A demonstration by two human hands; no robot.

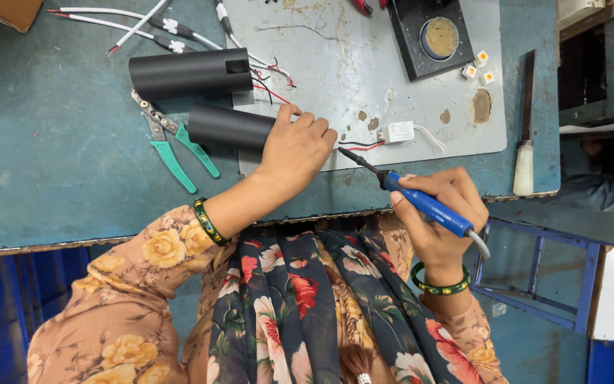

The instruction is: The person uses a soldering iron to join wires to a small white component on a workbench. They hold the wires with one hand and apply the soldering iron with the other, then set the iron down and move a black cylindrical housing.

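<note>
Now a black tube lies on the teal surface, gripped at its end by the left hand

Its fingers clench the tube's right end; the right hand grasps a blue soldering iron, tip toward a small white module on the grey mat. Second black tube and green pliers lie nearby

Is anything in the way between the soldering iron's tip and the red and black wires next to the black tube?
Nothing visible. The iron in the right hand points across bare mat toward the wires beside the left hand.
</note>
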